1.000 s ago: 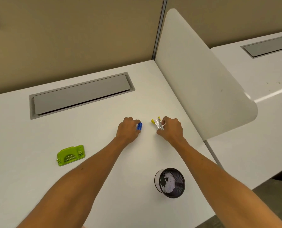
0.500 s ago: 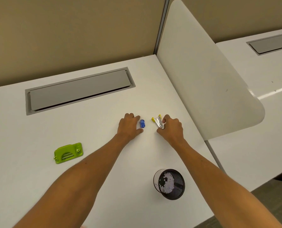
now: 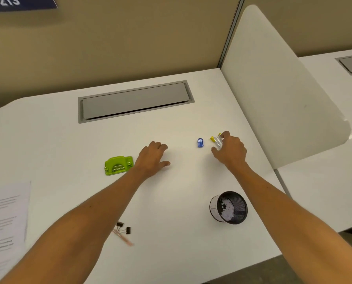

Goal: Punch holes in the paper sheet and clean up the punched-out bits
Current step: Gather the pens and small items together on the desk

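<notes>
— Paper point(image 3: 6, 218) lies well left of the green hole punch point(image 3: 118, 165), untouched. Left hand point(image 3: 153, 158) has let go of the blue clip point(image 3: 200, 143), fingers relaxed, sliding punchward.
— Right hand point(image 3: 230, 151) still pinches the yellow clips point(image 3: 216, 140). Punching looks next.

Left hand point(image 3: 152, 158) — moved off blue clip point(image 3: 200, 143), now lies apart from it, nearer green punch point(image 3: 118, 165); fingers loose on worktop point(image 3: 171, 201). Blue clip — released, lies alone betw. both hands. View wider/shifted: paper sheet point(image 3: 6, 220), binder clips point(image 3: 124, 229) & wall sign point(image 3: 19, 3) now in frame.
</notes>
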### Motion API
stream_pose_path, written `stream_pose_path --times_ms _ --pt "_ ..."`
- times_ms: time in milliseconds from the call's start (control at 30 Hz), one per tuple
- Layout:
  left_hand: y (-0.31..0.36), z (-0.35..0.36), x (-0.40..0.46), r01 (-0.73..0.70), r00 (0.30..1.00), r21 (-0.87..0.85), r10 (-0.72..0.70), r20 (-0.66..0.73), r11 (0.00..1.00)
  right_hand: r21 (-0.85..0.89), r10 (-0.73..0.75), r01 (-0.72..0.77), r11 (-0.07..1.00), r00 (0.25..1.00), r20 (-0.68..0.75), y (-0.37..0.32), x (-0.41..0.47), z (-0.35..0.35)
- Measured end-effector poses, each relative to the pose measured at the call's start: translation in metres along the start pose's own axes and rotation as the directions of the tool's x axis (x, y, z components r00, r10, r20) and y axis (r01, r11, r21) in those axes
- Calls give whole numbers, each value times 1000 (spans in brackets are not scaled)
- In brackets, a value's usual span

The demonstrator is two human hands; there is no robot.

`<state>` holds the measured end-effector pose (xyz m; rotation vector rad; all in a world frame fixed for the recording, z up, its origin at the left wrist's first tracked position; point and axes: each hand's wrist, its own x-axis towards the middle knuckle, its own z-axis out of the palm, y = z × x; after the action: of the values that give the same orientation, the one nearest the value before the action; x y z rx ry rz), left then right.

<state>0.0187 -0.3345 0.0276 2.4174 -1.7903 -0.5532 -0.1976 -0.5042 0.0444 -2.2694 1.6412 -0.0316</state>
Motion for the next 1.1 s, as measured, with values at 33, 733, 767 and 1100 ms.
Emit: stream_pose_path --times_ms 33,733,767,1100 --pt "-4 -1 -10 -3 1000 -4 3 0 1000 19 -25 25 1000 1000 -7 -7 -5 0" --pt "-106 37 -236 45 996 40 -48 80 998 162 -696 721 674 547 465 -134 -203 104" --pt "-105 41 -241 37 995 59 -42 86 998 147 -705 748 647 513 489 -137 -209 108" --pt "-99 68 -255 -11 999 82 14 -33 997 72 -722 842 535 412 556 -156 -240 131"
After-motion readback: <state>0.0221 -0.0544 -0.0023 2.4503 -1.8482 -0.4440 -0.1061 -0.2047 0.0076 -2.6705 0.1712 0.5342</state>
